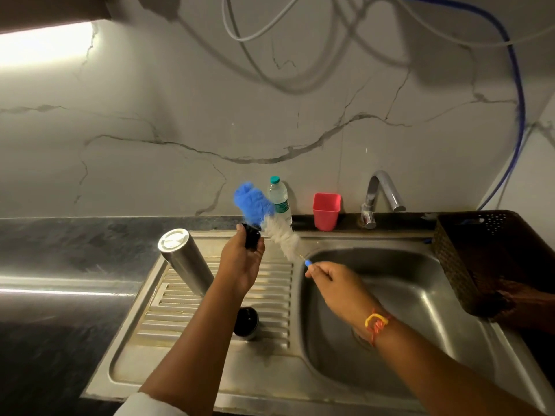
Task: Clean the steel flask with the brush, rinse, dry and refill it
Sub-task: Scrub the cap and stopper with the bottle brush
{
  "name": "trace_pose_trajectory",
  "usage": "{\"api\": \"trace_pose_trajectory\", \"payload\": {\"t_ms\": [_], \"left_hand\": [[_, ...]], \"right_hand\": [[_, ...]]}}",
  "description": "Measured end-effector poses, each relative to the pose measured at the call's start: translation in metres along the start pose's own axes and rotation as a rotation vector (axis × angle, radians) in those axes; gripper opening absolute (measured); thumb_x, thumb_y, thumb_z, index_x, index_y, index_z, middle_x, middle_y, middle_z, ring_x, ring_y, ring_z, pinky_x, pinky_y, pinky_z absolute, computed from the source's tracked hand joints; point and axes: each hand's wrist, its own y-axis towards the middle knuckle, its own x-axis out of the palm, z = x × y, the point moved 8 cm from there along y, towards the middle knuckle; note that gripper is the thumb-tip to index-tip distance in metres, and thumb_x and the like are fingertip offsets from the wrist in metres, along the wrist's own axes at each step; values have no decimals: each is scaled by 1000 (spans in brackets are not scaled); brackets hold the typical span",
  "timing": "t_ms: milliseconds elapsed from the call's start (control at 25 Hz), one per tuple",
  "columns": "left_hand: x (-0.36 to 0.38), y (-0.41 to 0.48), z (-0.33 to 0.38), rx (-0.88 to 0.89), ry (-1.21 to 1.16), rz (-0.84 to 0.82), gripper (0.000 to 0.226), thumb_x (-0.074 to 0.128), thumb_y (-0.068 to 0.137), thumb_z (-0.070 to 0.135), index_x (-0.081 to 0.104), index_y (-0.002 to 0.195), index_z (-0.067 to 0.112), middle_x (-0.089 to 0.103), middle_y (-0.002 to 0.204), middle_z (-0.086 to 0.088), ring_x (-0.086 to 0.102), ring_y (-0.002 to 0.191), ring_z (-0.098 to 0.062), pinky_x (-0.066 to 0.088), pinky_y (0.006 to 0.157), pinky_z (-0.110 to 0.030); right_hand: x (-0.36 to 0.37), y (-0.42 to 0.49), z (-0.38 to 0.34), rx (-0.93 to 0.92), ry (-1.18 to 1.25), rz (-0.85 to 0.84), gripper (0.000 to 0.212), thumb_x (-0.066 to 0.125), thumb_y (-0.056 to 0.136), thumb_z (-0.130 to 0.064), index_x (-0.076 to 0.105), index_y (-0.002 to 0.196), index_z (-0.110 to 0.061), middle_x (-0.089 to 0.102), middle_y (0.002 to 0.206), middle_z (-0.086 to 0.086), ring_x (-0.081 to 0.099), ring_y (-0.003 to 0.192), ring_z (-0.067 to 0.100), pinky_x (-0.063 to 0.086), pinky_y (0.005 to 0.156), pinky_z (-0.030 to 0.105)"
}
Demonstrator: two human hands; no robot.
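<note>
The steel flask (187, 262) stands on the ribbed drainboard (270, 295) with a flat closed end up, left of my left forearm. My left hand (240, 265) grips a small black cap-like piece (251, 238) above the drainboard. My right hand (333, 280) pinches the thin handle of the bottle brush (280, 234) over the left rim of the sink. The brush slants up and left, its white bristles passing right beside the black piece and its fluffy blue tip (252, 202) above it. A black round lid (246, 322) lies on the drainboard below my left arm.
Along the back ledge stand a plastic water bottle (280, 199), a pink cup (326, 210) and the steel tap (381, 196). A dark woven basket (486, 256) sits at the sink's right edge. The sink basin (399, 310) is to the right, dark countertop (60, 250) to the left.
</note>
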Motion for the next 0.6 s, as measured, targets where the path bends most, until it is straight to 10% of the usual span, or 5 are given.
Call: {"api": "trace_pose_trajectory", "payload": {"t_ms": [600], "left_hand": [[9, -11, 3, 150, 299, -66, 32, 60, 101, 11, 45, 129, 13, 56, 133, -21, 66, 119, -30, 54, 103, -40]], "right_hand": [[10, -5, 6, 11, 9, -8, 32, 44, 103, -42, 67, 88, -24, 69, 83, 3, 65, 83, 23, 53, 73, 37]]}}
